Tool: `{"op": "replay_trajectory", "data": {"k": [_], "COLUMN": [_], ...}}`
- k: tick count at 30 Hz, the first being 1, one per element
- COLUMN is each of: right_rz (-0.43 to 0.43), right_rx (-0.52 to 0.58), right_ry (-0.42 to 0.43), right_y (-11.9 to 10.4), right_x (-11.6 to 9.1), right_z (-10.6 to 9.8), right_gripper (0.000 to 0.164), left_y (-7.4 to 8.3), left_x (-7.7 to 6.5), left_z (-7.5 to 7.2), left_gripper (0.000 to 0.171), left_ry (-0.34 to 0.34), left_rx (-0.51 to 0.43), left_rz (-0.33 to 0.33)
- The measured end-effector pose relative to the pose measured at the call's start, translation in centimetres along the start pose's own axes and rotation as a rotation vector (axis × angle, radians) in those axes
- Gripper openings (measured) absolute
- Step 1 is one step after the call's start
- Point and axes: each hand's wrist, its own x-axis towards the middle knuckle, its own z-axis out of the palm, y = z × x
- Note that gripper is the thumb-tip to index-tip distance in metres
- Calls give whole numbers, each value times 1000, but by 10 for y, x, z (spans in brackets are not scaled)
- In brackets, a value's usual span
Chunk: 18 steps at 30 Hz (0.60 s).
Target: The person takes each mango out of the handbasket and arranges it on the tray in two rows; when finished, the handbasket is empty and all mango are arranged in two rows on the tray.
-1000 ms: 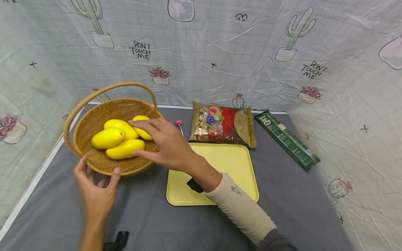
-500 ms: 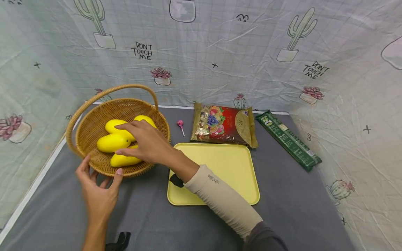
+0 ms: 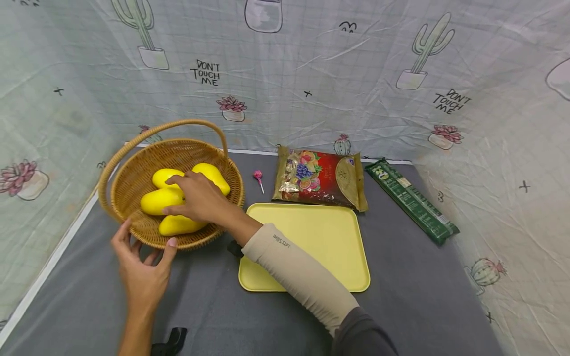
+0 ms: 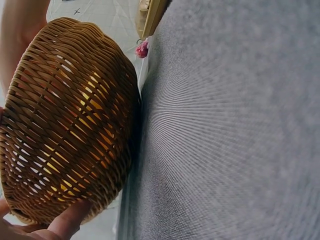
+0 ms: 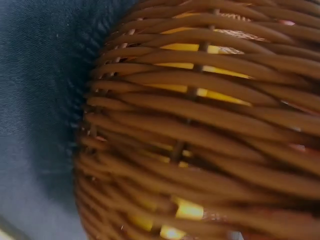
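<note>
A round wicker basket (image 3: 133, 173) with a tall arched handle stands at the left of the table and holds several yellow mangoes (image 3: 161, 200). At its near left rim my left hand (image 3: 144, 279) grips the basket, the thumb against the outer weave (image 4: 70, 120) in the left wrist view. My right hand (image 3: 202, 198) reaches in over the right side, thumb and fingers spread about the end of one mango. A firm hold on that mango is not visible. In the right wrist view, the woven wall (image 5: 200, 120) hides the right hand.
A yellow tray (image 3: 311, 242) lies right of the basket, under the right forearm. Behind it are a red-gold candy bag (image 3: 318, 179) and a pink lollipop (image 3: 258, 176). A long green packet (image 3: 411, 200) lies at the right. Printed cloth walls (image 3: 307, 64) enclose the grey table.
My right hand has moved left and deeper over the mangoes. The nearest mango has shifted toward the basket's front, and the far right mango shows more. My left hand keeps its place on the rim.
</note>
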Motion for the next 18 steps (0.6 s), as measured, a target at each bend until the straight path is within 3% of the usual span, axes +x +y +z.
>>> {"op": "replay_trajectory", "data": {"k": [9,18], "right_rz": [134,101], "right_rx": [3,8], "right_ry": [-74,-52], "right_y": [-6,-7], "right_x": [15,18], "right_z": [10,17], "right_gripper": [74,67], "left_y": [-1,-1], "left_x": [-1,-1], "left_z": [0,-1], "left_gripper": [96,95], "left_ry": [-10,0], "left_rx": [-10,-4], "left_rz": [16,27]}}
